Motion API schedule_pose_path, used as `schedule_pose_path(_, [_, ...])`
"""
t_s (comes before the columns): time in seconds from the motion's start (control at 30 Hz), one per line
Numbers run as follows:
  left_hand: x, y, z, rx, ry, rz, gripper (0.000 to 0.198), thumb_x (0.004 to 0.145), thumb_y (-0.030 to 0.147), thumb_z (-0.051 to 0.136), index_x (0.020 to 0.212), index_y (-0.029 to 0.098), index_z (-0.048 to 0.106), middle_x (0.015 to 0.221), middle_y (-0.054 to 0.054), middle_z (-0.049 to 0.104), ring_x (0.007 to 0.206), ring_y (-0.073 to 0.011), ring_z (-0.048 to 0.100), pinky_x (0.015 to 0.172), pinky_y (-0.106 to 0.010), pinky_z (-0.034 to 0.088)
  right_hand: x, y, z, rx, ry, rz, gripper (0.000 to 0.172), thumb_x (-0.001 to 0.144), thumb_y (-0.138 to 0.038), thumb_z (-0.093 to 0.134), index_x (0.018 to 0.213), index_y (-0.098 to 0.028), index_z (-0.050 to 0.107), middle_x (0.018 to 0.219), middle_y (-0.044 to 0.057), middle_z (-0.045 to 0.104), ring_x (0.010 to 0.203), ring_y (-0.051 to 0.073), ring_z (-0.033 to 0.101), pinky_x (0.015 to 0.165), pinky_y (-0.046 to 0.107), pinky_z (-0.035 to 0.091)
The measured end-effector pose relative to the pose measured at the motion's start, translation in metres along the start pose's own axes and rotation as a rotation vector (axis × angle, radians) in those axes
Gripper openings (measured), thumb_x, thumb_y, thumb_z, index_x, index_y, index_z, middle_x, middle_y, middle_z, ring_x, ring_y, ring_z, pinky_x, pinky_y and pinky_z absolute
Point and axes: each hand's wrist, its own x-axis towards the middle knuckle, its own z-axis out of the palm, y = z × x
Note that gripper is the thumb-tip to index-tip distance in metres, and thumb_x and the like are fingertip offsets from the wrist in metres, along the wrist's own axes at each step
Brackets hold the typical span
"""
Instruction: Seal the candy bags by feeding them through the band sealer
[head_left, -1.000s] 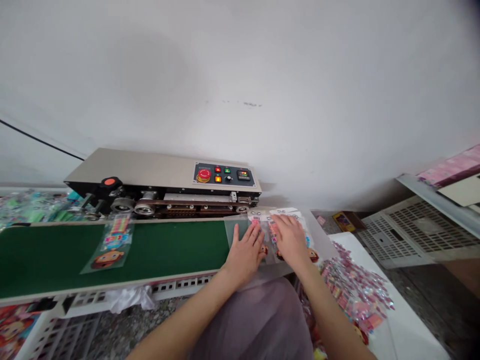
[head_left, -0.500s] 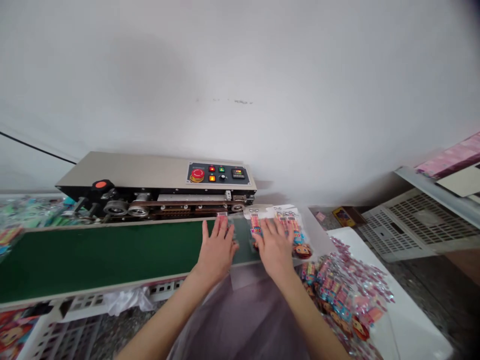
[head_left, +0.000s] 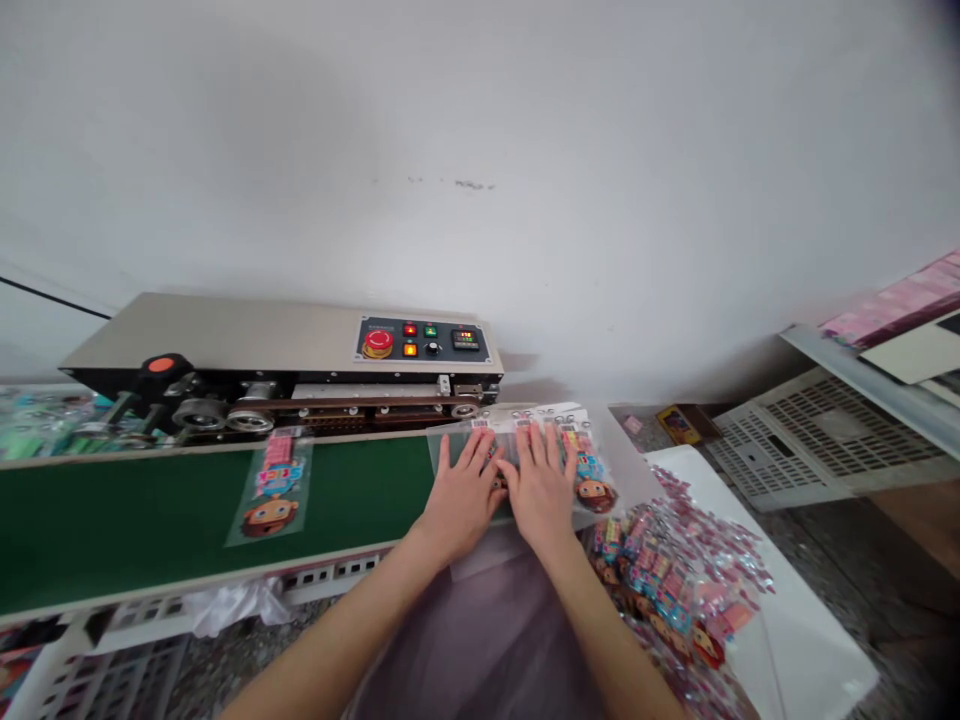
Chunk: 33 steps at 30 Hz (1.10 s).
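My left hand (head_left: 463, 495) lies flat, fingers spread, over a clear plastic packet at the right end of the green conveyor belt (head_left: 360, 490). Most of that packet is hidden under the fingers. Beside it my right hand (head_left: 541, 490) rests flat on more packets, its thumb close to my left fingers. Just right of the right hand shows a packet (head_left: 595, 490) printed with a cartoon face and bright lettering. Further left on the belt lies a single packet (head_left: 274, 490) with the same kind of print. Behind the belt stands a band sealing machine (head_left: 300, 335).
A heap of similar packets (head_left: 660, 580) covers part of a white table (head_left: 806, 610) at the right. A plastic crate (head_left: 810, 440) stands beyond it. The control panel (head_left: 424, 340) has lit buttons and a red stop knob. White cloth (head_left: 236, 605) hangs below the belt.
A packet now lies on the belt well left of my hands, where none showed before. My left hand has moved right, closer to my right hand. The view has shifted slightly.
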Motion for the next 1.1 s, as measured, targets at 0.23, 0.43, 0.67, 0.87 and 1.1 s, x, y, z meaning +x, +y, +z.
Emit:
schedule_pose_path(0.23, [-0.020,-0.023,-0.029,0.068,-0.028,-0.182,0.051,0.102,0.039,0.041,0.146,0.015,0.050,0.158,-0.016,0.039,0.148,-0.0353,0.032,0.118,-0.068,0.020,0.000,-0.002,-0.017,0.124,0.087,-0.002,0.048,0.104,-0.045,0.037,0.138,-0.018,0.058,0.146,0.013,0.055,0.140,0.035,0.041,0.117,0.060,0.017])
schedule_pose_path(0.43, [-0.002,0.006,-0.030,-0.061,0.004,-0.079,0.049,0.104,0.034,0.037,0.147,0.013,0.047,0.156,-0.013,0.043,0.147,-0.0297,0.036,0.121,-0.066,0.015,0.018,0.021,-0.023,0.211,0.031,-0.063,0.039,0.104,-0.029,0.037,0.129,-0.019,0.065,0.139,0.008,0.062,0.133,0.030,0.045,0.114,0.050,0.026])
schedule_pose_path(0.67, [0.000,0.018,-0.006,-0.079,-0.042,0.019,0.057,0.104,0.046,0.035,0.151,0.014,0.040,0.162,-0.016,0.032,0.150,-0.0303,0.028,0.119,-0.069,0.018,0.065,0.002,-0.007,0.250,-0.149,-0.167,0.040,0.099,-0.018,0.039,0.132,-0.018,0.062,0.127,0.010,0.065,0.114,0.026,0.052,0.094,0.036,0.040])
schedule_pose_path(0.87, [-0.005,0.013,-0.005,-0.068,0.009,-0.023,0.062,0.105,0.047,0.027,0.155,0.011,0.032,0.162,-0.015,0.031,0.150,-0.0315,0.027,0.120,-0.068,0.017,0.057,0.016,-0.006,0.050,-0.136,-0.101,0.037,0.098,-0.019,0.042,0.128,-0.019,0.064,0.122,0.012,0.064,0.111,0.029,0.049,0.091,0.040,0.036])
schedule_pose_path(1.1, [0.003,0.016,-0.014,-0.065,-0.007,-0.053,0.058,0.105,0.047,0.029,0.149,0.014,0.048,0.154,-0.014,0.045,0.149,-0.0357,0.029,0.120,-0.070,0.012,0.038,0.038,-0.011,-0.056,-0.054,-0.114,0.040,0.096,-0.015,0.041,0.130,-0.017,0.062,0.123,0.013,0.065,0.118,0.031,0.046,0.103,0.044,0.029])
